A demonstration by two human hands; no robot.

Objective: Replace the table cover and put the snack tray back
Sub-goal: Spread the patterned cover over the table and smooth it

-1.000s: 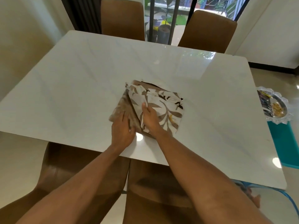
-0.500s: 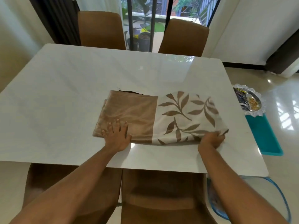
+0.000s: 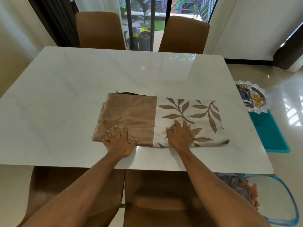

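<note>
Though folded, cover [image 3: 136, 112] beneath left hand [image 3: 119, 141], right hand [image 3: 180, 136]

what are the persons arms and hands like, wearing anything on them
Both arms are bare as far as the frame shows, with no sleeves in view. The left hand and right hand wear no gloves, and no watch, bracelet or ring shows. The fingernails look short.
</note>
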